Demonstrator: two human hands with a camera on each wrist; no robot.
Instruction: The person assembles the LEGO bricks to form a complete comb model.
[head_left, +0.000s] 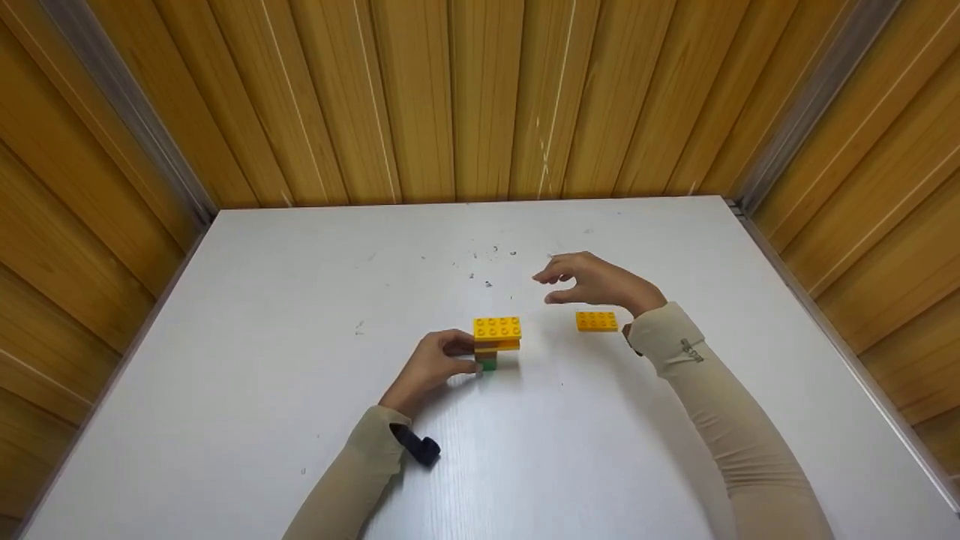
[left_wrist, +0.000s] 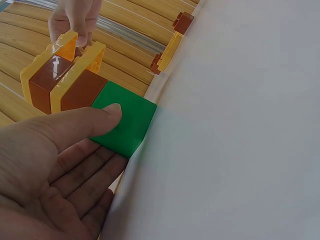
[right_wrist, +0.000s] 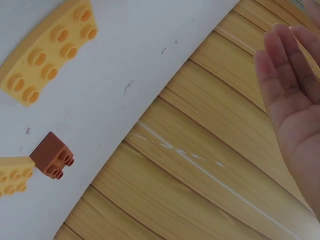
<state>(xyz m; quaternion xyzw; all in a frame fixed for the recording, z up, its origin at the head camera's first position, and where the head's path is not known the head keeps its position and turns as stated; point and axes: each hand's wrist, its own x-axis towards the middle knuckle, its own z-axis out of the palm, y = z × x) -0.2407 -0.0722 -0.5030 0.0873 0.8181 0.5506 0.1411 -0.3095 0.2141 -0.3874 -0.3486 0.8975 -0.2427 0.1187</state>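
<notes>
Yellow-brown-green plastic brick stack (head_left: 497, 328), upright on white tabletop (head_left: 300, 300) | likely light, stiff, top-heavy; best held at green base brick (left_wrist: 132, 120) | left hand (head_left: 435, 362): pinching base | right hand (head_left: 600, 282): raised, relaxed, unladen

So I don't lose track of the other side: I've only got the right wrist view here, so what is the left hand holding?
Observer: The left hand holds a brick stack, its thumb on the green brick.
Operator: Is that green one at the top or the bottom?
Observer: The bottom; it is the lowest brick, nearest the table.
Operator: And is the right hand touching that stack?
Observer: No, the head view shows the right hand apart from it, off to the stack's right.
</notes>
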